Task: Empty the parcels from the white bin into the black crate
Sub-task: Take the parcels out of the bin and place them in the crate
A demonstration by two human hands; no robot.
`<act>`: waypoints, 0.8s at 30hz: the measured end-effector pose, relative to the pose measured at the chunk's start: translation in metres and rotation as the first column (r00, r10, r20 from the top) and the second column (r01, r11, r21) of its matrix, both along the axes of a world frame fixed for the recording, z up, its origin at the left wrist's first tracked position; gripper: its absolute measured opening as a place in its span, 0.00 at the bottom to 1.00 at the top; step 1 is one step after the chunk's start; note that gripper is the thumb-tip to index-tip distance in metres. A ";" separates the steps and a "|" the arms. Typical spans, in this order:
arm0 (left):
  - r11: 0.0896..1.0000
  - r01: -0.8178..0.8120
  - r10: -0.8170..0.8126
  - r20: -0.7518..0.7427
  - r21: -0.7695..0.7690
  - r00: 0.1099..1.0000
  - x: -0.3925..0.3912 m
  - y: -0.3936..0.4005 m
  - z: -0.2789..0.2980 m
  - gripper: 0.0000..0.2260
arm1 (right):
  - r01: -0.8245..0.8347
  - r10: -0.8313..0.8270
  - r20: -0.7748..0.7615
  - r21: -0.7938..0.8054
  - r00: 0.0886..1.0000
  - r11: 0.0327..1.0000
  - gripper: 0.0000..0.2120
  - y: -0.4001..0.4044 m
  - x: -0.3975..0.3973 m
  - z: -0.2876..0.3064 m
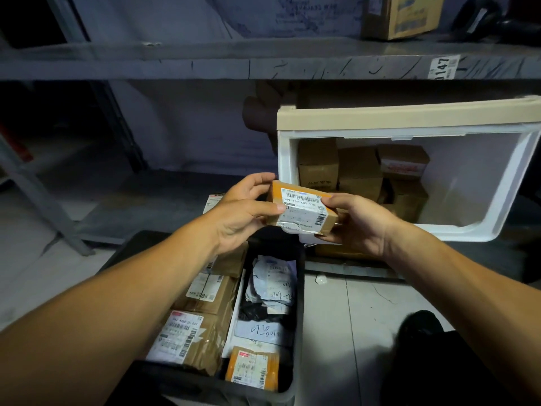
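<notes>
A small brown cardboard parcel (pixel 304 208) with a white barcode label is held in mid-air between both hands. My left hand (pixel 243 212) grips its left end, and my right hand (pixel 357 222) holds its right end from below. The parcel hovers above the far end of the black crate (pixel 297 341), which stands on the floor and holds several labelled boxes and soft mail bags. The white bin (pixel 494 218) lies tipped on its side on the low shelf at the right, its opening facing me, with several brown boxes (pixel 360 171) stacked inside.
A grey metal shelf board (pixel 263 65) crosses overhead, with a cardboard box (pixel 401 16) on it at the top right. A slanted shelf post (pixel 38 197) stands at the left. Pale floor tiles lie right of the crate, beside a dark shape (pixel 421 326).
</notes>
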State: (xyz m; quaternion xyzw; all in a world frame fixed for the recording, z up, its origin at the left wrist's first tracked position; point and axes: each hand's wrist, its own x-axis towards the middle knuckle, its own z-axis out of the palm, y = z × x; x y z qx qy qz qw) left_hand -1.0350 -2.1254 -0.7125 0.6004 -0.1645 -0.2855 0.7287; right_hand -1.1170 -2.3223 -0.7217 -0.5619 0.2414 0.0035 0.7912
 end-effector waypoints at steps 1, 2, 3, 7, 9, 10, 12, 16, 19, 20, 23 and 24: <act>1.000 -0.021 0.021 -0.005 0.009 1.000 0.002 0.004 -0.001 0.27 | 0.003 -0.003 0.005 -0.001 1.000 1.000 0.13 0.004 0.003 -0.002; 0.999 -0.049 0.049 -0.013 0.024 0.999 0.003 0.007 -0.002 0.28 | 0.011 -0.010 0.012 -0.014 1.000 1.000 0.13 0.007 0.006 -0.003; 0.995 -0.086 0.088 -0.022 0.053 0.996 0.004 0.010 -0.003 0.28 | 0.026 -0.025 0.020 -0.034 0.999 0.999 0.13 0.010 0.009 -0.005; 0.939 -0.236 0.245 -0.004 0.251 0.970 0.009 0.024 -0.018 0.19 | 0.074 -0.075 -0.005 -0.092 0.997 0.993 0.19 0.033 0.022 -0.017; 0.903 -0.270 0.277 0.027 0.334 0.960 0.014 0.031 -0.027 0.15 | 0.065 -0.068 -0.024 -0.112 0.997 0.992 0.20 0.046 0.028 -0.025; 0.889 -0.286 0.293 0.036 0.358 0.955 0.016 0.035 -0.031 0.14 | 0.059 -0.063 -0.030 -0.110 0.998 0.992 0.20 0.053 0.032 -0.028; 0.869 -0.318 0.333 0.029 0.379 0.943 0.024 0.043 -0.039 0.11 | 0.057 -0.060 -0.035 -0.089 0.998 0.994 0.15 0.065 0.041 -0.035; 0.836 -0.343 0.377 0.005 0.428 0.926 0.034 0.061 -0.057 0.08 | 0.055 -0.066 -0.091 -0.110 0.994 0.992 0.08 0.084 0.065 -0.061; 0.801 -0.376 0.413 0.024 0.465 0.910 0.043 0.076 -0.074 0.09 | 0.023 -0.037 -0.141 -0.099 0.989 0.995 0.10 0.099 0.079 -0.086; 0.795 -0.386 0.426 0.023 0.467 0.905 0.047 0.080 -0.081 0.10 | 0.011 -0.025 -0.154 -0.093 0.988 0.996 0.11 0.104 0.083 -0.094; 0.778 -0.418 0.472 0.003 0.469 0.881 0.063 0.088 -0.099 0.13 | -0.002 -0.010 -0.176 -0.067 0.984 0.998 0.11 0.116 0.096 -0.109; 0.767 -0.428 0.485 0.005 0.479 0.875 0.069 0.089 -0.107 0.14 | 0.002 -0.013 -0.185 -0.058 0.983 0.998 0.10 0.119 0.100 -0.114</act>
